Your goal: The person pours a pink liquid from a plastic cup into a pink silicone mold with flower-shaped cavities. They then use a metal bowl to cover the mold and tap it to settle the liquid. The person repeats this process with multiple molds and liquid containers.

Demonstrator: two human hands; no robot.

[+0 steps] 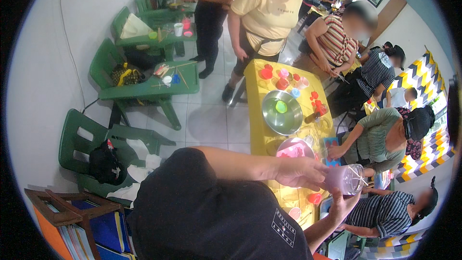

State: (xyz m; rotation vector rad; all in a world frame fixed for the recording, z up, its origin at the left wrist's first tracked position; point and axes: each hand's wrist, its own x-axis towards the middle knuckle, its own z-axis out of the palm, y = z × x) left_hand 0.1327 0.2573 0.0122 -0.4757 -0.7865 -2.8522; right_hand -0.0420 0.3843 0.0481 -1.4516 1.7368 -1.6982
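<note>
My left hand (305,172) and my right hand (342,207) hold a clear glass jar (345,179) with pale purple contents and thin sticks at its rim, tilted on its side in the picture. Beyond my left hand, a steel bowl (308,145) with pink and red material sits on the yellow-covered table (256,115). A larger steel bowl (272,123) holds a green container (281,106). A small red cup (314,198) is near my hands.
Red and pink cups (282,83) stand at the table's far end. Several people stand around it, one (385,149) working at a blue mold (332,147). Green chairs (82,149) with bags line the left wall. A wooden shelf (82,216) with folders is at lower left.
</note>
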